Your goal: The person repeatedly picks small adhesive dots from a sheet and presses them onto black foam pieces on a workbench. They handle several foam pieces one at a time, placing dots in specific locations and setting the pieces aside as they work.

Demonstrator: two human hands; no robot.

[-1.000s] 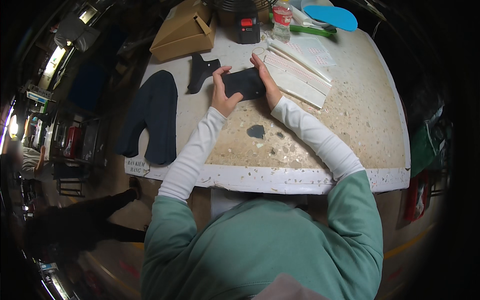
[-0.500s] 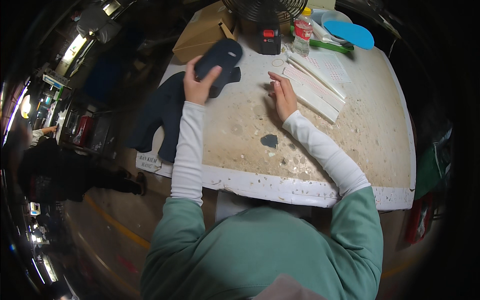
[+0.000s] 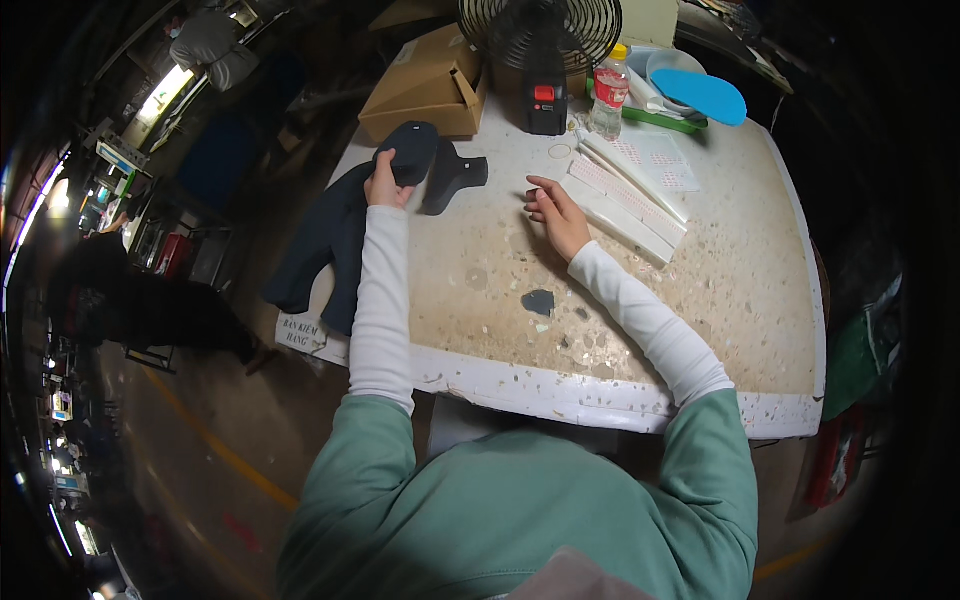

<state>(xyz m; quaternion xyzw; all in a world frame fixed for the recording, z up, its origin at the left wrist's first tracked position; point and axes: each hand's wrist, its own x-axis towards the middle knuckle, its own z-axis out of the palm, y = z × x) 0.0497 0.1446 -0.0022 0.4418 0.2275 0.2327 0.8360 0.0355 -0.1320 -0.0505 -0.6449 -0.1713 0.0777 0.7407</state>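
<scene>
Between the thumb and fingers of my left hand is a dark navy, round-ended pad with a small white mark near its far edge. It is held over a pile of dark curved pieces at the table's left side. Just right of it a dark T-shaped piece with a small white mark lies flat on the table. My right hand hangs over the table's middle, holding nothing, its fingers loosely curled and apart. Strips of white label sheets with red print lie beside that hand.
At the back stand an open cardboard box, a black fan and a bottle with a yellow cap. A blue oval plate rests over a green tray. A dark scrap lies on the worn tabletop.
My left hand has lowered the pad leftward over the pile, away from the T-shaped piece, which now shows more fully. My right hand has shifted slightly left.
</scene>
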